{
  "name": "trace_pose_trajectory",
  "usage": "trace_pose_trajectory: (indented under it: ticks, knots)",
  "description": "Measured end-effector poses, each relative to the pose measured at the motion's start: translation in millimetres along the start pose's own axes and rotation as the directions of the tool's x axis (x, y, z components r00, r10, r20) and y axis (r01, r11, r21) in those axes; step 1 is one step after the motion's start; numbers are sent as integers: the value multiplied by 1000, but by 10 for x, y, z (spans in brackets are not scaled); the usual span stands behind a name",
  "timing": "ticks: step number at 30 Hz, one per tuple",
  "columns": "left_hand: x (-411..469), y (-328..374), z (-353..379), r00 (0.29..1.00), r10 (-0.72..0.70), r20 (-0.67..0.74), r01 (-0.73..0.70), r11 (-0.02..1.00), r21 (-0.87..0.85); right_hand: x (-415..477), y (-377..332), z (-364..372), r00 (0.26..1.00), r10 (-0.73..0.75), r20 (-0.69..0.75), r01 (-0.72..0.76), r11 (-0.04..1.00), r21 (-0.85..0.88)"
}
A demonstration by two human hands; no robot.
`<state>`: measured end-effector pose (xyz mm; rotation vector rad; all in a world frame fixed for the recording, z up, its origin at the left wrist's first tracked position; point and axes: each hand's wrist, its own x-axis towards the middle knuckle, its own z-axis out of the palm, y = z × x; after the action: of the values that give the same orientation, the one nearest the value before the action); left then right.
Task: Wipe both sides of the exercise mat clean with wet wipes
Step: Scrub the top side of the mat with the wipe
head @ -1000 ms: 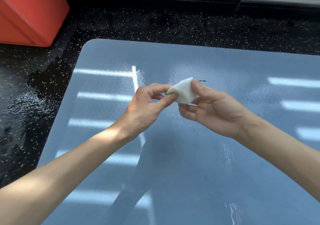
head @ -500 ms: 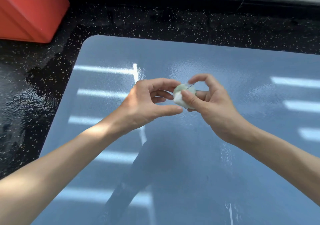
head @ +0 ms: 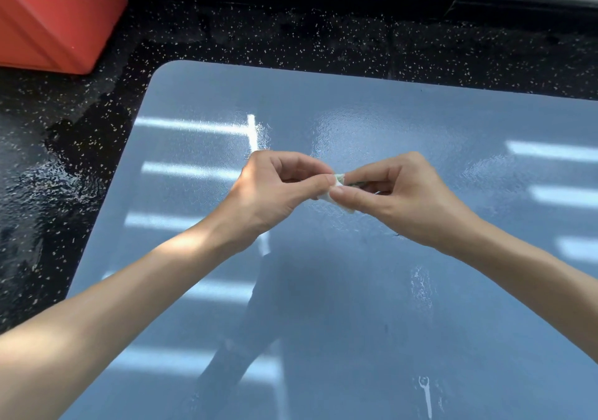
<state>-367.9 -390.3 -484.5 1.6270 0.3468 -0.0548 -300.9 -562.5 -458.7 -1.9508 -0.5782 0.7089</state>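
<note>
Though broader before, the wipe (head: 339, 181) now sits wadded, pinched between left hand (head: 275, 191) and right hand (head: 406, 194).

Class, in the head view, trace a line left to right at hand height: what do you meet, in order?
speckled floor → left hand → wet wipe → right hand

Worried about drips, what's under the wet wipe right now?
The glossy blue exercise mat. Left hand and right hand pinch the wet wipe over it. Whatever lies beneath the mat is hidden.
</note>
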Motion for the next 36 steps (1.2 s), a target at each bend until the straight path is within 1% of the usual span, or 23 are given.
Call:
trace_pose_trajectory:
  ticks: [3, 6, 7, 8, 10, 11, 13, 15, 16, 19, 20, 21, 22, 23, 24, 25, 26, 27, 28, 29, 30, 33, 36]
  knots:
    - [11, 36, -29, 994, 8, 105, -7, 1000, -16, 32, 40, -74, 991, 100, 91, -116, 976, 183]
    - [2, 93, -92, 984, 31, 175, -18, 997, -79, 82, 74, -87, 958, 154, 242, -244, 882, 404]
    - [27, 86, -126, 987, 24, 158, -5, 993, -117, 104, 83, -82, 947, 170, 272, -292, 806, 514]
    - [72, 57, -173, 994, -2, 106, 19, 987, -159, 124, 91, -74, 936, 183, 302, -340, 699, 629]
    - [217, -86, -348, 992, -74, -98, 57, 985, -165, 165, 114, -47, 915, 138, 379, -400, 436, 806]
    - [286, -203, -476, 973, -76, -218, 60, 995, -77, 186, 124, -25, 907, 87, 413, -418, 319, 851]
    - [348, -504, -783, 924, 36, -382, 59, 970, 235, 226, 136, 35, 894, 11, 448, -442, 182, 878]
    - [370, -785, -1073, 908, 165, -386, 64, 854, 517, 276, 137, 95, 889, 14, 458, -457, 123, 881]
    - [381, -886, -1185, 913, 181, -366, 94, 780, 619, 307, 136, 124, 885, 26, 464, -464, 98, 880]
    - [453, -1015, -1360, 925, 154, -347, 203, 571, 795, 411, 143, 212, 884, 92, 458, -465, 77, 882]
    - [459, -1039, -1382, 931, 169, -324, 196, 518, 833, 463, 132, 246, 885, 135, 445, -460, 111, 881]
    - [461, -1064, -1399, 934, 188, -304, 183, 479, 859, 535, 111, 272, 888, 191, 418, -452, 195, 870]
    - [464, -1083, -1414, 935, 203, -291, 173, 453, 874, 630, 96, 277, 894, 250, 372, -440, 336, 833]
    - [466, -1109, -1424, 936, 210, -282, 167, 438, 883, 746, 94, 266, 908, 293, 299, -415, 526, 742]
    - [479, -1137, -1445, 939, 208, -274, 164, 432, 887, 916, 98, 244, 931, 302, 204, -363, 719, 593]
    - [485, -1162, -1464, 943, 201, -265, 159, 428, 890, 1117, 102, 211, 962, 254, 95, -271, 870, 412]
    - [502, -1177, -1482, 947, 197, -253, 150, 424, 893, 1352, 100, 152, 987, 161, -4, -156, 964, 216]
    - [518, -1188, -1498, 950, 197, -242, 142, 421, 896, 1614, 114, 81, 996, 32, -81, -33, 999, -7]
    - [515, -1201, -1507, 951, 200, -234, 134, 416, 899, 1885, 138, 15, 987, -101, -125, 69, 968, -242]
    - [521, -1205, -1517, 952, 202, -230, 129, 417, 900, 2166, 153, -48, 970, -202, -136, 126, 893, -433]
    - [518, -1206, -1519, 952, 200, -230, 128, 421, 898, 2423, 160, -91, 958, -255, -131, 143, 821, -553]
    - [528, -1195, -1521, 952, 194, -235, 129, 441, 888, 3008, 137, -59, 941, -335, -57, 198, 677, -709]
    - [538, -1193, -1541, 952, 196, -235, 128, 443, 888, 3238, 97, 106, 949, -315, 5, 189, 556, -810]
